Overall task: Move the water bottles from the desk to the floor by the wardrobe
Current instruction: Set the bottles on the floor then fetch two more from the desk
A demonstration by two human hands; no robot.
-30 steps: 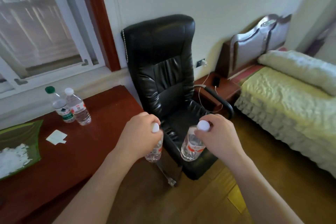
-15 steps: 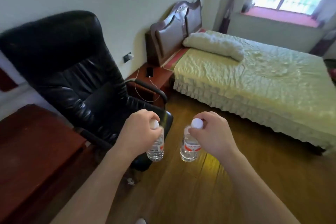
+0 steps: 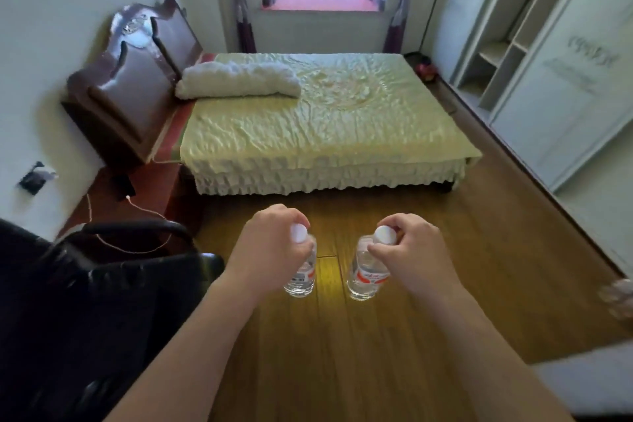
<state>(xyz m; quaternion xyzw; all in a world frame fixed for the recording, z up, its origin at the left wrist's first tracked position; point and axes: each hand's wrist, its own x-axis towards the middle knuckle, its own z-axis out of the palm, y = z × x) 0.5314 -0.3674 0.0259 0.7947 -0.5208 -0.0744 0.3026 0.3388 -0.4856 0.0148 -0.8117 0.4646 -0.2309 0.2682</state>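
Pinching left bottle and right bottle only at the necks, your left hand and right hand may drop one if you swing toward the wardrobe right of them.

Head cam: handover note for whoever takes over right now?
left hand: grips first bottle at the neck, upright.
right hand: grips second bottle the same way.
Both hang above the wooden floor, bed ahead, wardrobe to the right.
Done: both off the desk.
Left: carry them right, set down by the wardrobe; desk out of view, check it for more.
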